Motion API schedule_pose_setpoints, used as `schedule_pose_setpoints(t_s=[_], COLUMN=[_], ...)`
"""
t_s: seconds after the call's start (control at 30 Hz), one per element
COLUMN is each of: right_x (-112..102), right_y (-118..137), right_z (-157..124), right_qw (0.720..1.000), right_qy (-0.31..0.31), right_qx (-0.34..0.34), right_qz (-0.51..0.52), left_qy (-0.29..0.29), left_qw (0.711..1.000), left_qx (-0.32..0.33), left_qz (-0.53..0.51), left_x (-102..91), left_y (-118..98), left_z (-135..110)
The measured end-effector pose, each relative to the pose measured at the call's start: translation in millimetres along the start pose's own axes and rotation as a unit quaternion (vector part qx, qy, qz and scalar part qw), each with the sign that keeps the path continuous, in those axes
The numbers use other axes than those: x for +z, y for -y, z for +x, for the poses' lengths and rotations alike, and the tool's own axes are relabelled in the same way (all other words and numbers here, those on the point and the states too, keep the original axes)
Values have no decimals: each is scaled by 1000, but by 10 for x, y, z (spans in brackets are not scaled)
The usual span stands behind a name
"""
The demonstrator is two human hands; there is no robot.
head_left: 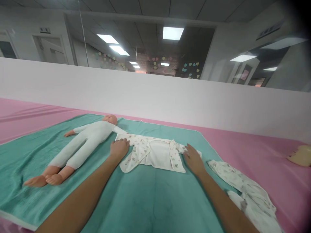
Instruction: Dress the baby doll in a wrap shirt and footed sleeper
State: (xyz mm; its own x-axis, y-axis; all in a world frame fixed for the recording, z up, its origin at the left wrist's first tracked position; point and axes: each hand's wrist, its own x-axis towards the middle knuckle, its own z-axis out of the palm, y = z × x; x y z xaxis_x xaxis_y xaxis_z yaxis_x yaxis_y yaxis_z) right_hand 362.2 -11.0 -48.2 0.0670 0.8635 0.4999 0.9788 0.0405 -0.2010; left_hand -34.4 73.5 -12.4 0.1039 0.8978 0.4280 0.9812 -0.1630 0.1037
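A small white printed baby top [153, 153] lies spread open on a teal towel [145, 197]. My left hand [119, 147] rests flat on its left sleeve, fingers stretched out. At the garment's right edge my right hand [193, 158] lies flat too, fingers extended. A baby doll [82, 142] in a white bodysuit lies on its back left of the top, head toward the wall, bare feet toward me, one arm touching the garment's sleeve.
The towel covers a pink sheet [255, 152]. Another printed baby garment [245, 191] lies crumpled at the towel's right edge. A pale yellowish object [301, 155] sits at far right. A low white wall [155, 97] with glass above runs behind.
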Motion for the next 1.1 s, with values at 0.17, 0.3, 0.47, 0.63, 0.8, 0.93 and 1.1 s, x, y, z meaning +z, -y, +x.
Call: schedule_pose_setpoints(t_s=[0.17, 0.3, 0.47, 0.63, 0.8, 0.93, 1.1], right_x=[49, -174, -427, -422, -419, -420, -388], right_y=[141, -89, -386, -410, -398, -454, -534], right_z=[-18, -21, -50, -53, -50, -67, -106], right_qw=[988, 990, 945, 940, 938, 912, 897], right_qy=[149, 97, 126, 142, 9, -39, -52], right_qx=[-36, 104, 301, 309, 283, 291, 327], right_qz=[-3, -11, -7, 18, 200, 287, 291], left_qy=[16, 157, 210, 213, 206, 210, 216], left_qw=[980, 937, 929, 929, 929, 929, 928], left_qx=[160, 275, 271, 266, 262, 252, 249], left_qz=[-113, -149, -140, -146, -162, -172, -173], left_x=[33, 123, 158, 141, 136, 130, 74], left_y=[-251, -435, -462, -443, -449, -459, -470], left_z=[-116, -243, -273, -257, -267, -268, -277])
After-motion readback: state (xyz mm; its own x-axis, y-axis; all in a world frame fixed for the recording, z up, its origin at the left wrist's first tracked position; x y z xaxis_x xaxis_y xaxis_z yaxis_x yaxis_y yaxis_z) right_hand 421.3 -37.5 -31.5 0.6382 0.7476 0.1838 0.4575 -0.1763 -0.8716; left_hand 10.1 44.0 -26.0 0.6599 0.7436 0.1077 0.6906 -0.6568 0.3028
